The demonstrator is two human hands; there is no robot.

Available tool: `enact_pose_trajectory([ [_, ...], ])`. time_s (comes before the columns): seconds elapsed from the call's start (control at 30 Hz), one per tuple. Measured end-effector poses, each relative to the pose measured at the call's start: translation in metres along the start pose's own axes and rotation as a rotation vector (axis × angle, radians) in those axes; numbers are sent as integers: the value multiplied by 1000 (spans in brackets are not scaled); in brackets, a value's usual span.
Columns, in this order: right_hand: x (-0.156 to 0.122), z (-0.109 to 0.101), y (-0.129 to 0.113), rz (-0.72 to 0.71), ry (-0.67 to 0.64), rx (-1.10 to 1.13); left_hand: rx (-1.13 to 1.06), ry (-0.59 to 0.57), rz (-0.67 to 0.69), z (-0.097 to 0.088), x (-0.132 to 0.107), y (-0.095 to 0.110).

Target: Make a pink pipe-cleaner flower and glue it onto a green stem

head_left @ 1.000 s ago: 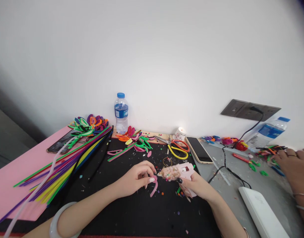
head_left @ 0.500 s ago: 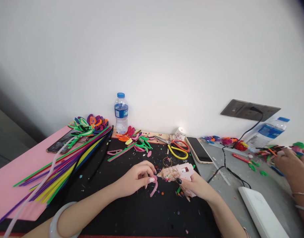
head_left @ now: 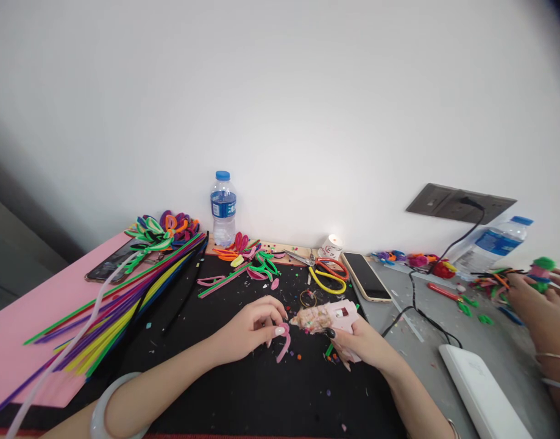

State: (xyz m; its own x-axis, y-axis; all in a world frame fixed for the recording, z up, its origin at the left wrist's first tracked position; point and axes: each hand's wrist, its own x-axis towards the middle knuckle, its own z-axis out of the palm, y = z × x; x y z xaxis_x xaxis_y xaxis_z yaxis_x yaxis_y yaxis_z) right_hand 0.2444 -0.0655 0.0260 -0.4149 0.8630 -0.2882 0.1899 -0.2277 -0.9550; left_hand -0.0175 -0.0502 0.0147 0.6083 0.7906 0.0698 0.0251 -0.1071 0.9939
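Left hand [head_left: 255, 329] is curling nearly closed, thumb and forefinger pinching a pink pipe cleaner [head_left: 284, 349] whose free end is curving down over the black mat [head_left: 243, 396]. Right hand [head_left: 366, 342] is wrapping around a pale pink glue gun [head_left: 332, 316], fingers closed about its handle; the crusted nozzle is pointing at the left hand, its tip sitting close to the pinched piece, contact unclear. Small coloured scraps are lying scattered around. Just beyond the gun, scissors [head_left: 312, 263] with yellow and orange-red handles are resting, a smartphone [head_left: 366, 277] lying to their right. Farther left, looped pipe cleaners [head_left: 264, 265] are lying in front of an upright water bottle [head_left: 223, 210]. At far left, a many-coloured bundle of stems [head_left: 124, 311] is spreading across a pink sheet [head_left: 19, 323]. Over the grey desk [head_left: 426, 366] to the right, a co-worker's hands [head_left: 535, 302] are holding a green-topped fuzzy piece [head_left: 542, 265]; a long white device [head_left: 483, 390] is lying nearer, and a black cable [head_left: 453, 244] is running down from the wall socket [head_left: 448, 204].
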Motion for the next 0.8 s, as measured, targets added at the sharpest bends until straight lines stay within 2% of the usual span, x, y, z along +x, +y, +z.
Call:
enact_pose_trajectory([
  [0.27,0,-1,1,-28,-23,-29,-1,-3,8,0,0,0],
  [0.53,3,0,2,-7,26,-33,-2,5,8,0,1,0],
  [0.8,5,-8,-1,-137,49,-85,-6,17,5,-1,0,3],
])
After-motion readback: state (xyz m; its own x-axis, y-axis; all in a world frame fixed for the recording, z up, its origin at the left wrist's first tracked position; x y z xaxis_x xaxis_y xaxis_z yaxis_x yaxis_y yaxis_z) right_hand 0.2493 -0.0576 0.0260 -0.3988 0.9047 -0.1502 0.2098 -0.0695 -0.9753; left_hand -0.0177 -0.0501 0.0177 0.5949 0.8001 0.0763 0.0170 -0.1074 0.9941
